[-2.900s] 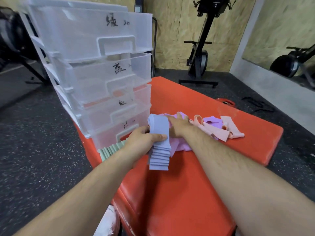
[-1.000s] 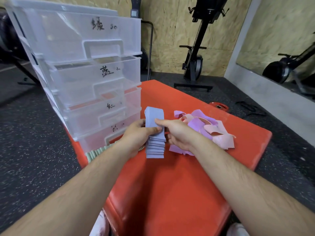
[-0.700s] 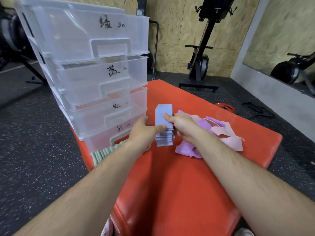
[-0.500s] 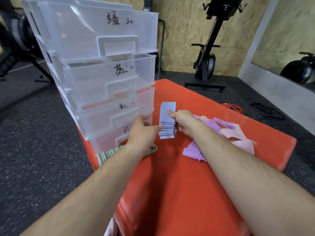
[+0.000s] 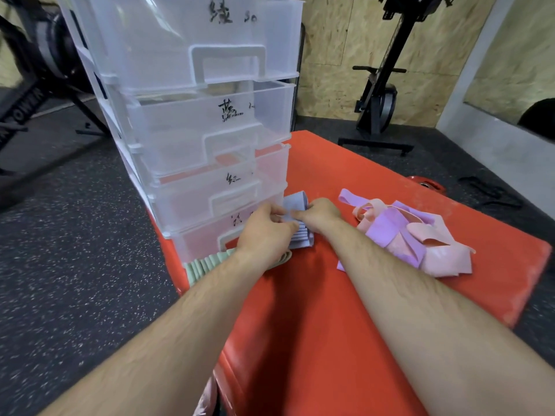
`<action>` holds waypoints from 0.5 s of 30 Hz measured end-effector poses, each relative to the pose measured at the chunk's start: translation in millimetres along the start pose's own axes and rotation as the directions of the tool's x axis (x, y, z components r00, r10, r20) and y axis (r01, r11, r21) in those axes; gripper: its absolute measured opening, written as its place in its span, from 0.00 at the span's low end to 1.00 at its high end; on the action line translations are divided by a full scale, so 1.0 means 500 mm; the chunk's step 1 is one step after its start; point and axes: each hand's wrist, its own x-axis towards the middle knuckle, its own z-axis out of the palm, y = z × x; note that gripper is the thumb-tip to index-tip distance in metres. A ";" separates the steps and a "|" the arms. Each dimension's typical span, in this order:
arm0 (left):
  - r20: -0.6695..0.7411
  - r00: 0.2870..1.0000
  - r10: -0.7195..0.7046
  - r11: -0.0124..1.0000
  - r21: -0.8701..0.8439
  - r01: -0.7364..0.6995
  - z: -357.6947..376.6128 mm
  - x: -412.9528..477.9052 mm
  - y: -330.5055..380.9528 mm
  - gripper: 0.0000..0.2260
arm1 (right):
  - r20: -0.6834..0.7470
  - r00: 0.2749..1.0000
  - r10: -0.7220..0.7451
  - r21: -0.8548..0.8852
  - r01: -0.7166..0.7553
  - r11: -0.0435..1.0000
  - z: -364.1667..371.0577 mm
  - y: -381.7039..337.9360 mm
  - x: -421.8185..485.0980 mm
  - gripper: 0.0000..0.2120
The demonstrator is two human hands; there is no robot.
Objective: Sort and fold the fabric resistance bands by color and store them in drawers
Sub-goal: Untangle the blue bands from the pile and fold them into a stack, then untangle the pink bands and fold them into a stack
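Judging by the desk (image 5: 300, 325), this was maybe halfway done. Both hands were gripping the folded blue bands (image 5: 301, 237): left hand (image 5: 264, 232) wrapped round the stack's side, right hand (image 5: 319, 213) pinching the top, right in front of the bottom drawer of the clear drawer unit (image 5: 192, 115). Green bands (image 5: 207, 264) sat folded just beside it, not yet stored. Pink and purple bands (image 5: 420, 235) lay in a loose, unsorted tangle further right.

Blue stack (image 5: 301, 237) upright just beside the clear drawers (image 5: 186, 121)
Green stack (image 5: 204, 264) fanned at their foot; pink and purple bands (image 5: 414, 238) heaped loose, unfolded
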 end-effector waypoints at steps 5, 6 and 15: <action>0.018 1.000 0.020 0.999 0.031 -0.021 -0.001 -0.007 0.003 0.10 | 0.013 0.998 -0.054 -0.040 0.054 0.998 -0.014 0.006 -0.021 0.13; 0.028 0.999 0.021 0.999 0.038 -0.022 0.000 -0.007 0.002 0.11 | 0.006 0.997 -0.081 -0.042 0.082 0.996 -0.017 0.005 -0.030 0.11; 0.091 0.993 0.073 0.993 0.080 -0.081 0.024 -0.010 0.000 0.12 | -0.094 0.943 -0.318 -0.134 0.305 0.943 -0.036 0.054 -0.199 0.16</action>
